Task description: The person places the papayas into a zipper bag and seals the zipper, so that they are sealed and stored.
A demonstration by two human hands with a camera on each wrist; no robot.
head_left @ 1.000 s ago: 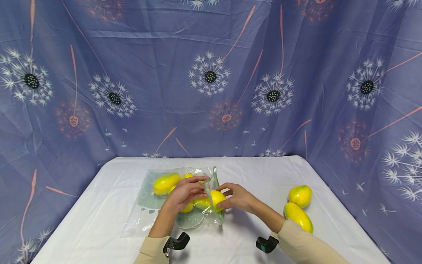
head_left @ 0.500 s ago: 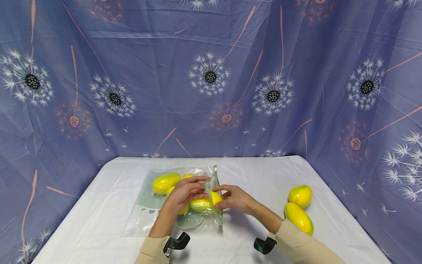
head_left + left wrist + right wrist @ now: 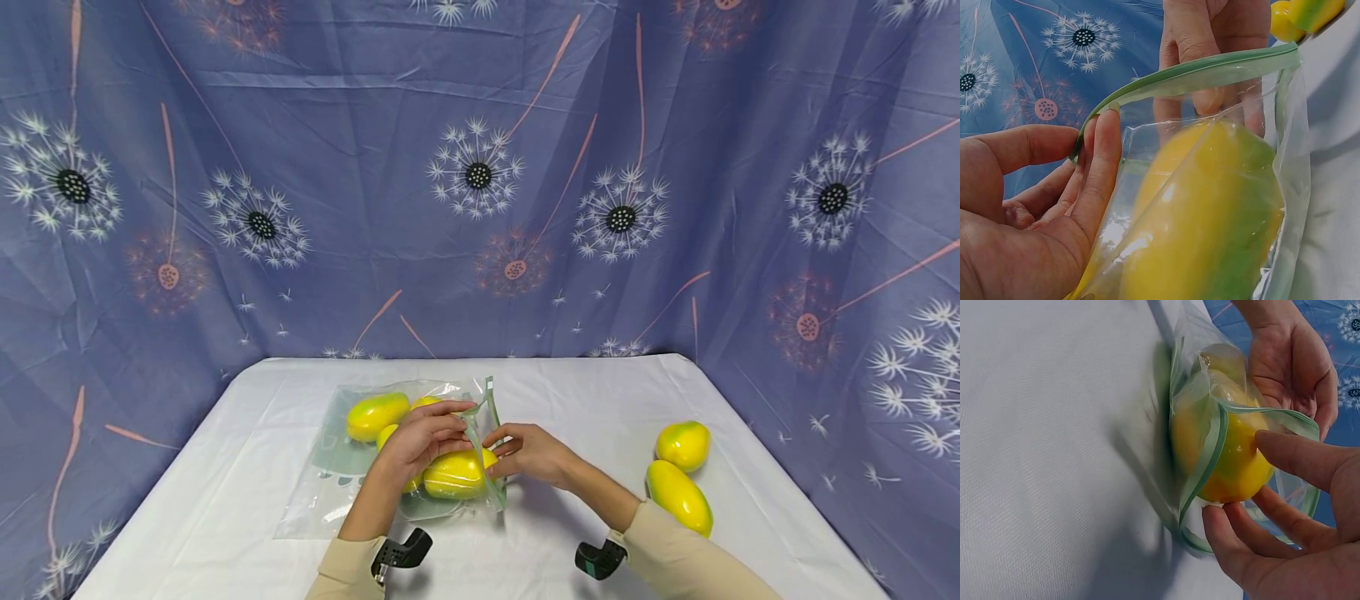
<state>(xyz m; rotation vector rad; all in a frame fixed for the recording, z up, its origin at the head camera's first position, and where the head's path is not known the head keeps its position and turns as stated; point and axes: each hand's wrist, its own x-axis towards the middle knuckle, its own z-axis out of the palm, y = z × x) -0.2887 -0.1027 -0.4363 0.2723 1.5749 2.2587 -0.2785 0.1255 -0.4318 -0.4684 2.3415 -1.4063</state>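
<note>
A clear zip bag [image 3: 309,504] with green edging lies on the table, its mouth toward the right. My left hand [image 3: 423,442] pinches the upper rim of the mouth, as the left wrist view shows at the green strip [image 3: 1191,69]. Inside the bag, a yellow-green mango [image 3: 453,477] lies just within the opening. My right hand [image 3: 536,452] reaches into the mouth and holds the mango's near end, thumb [image 3: 1279,450] on one side and fingers on the other. Several more mangoes [image 3: 377,417] sit deeper in the bag, partly hidden by my left hand.
Two loose mangoes, a rounder-looking mango [image 3: 682,446] and a longer mango [image 3: 679,498], lie at the right of the white-covered table [image 3: 585,400]. A blue dandelion-print curtain [image 3: 360,250] hangs behind and at the sides.
The mango at the mouth has moved left and toward me, deeper into the bag, and turned slightly. My right hand has followed it a little leftward. My left hand keeps its place on the rim.
</note>
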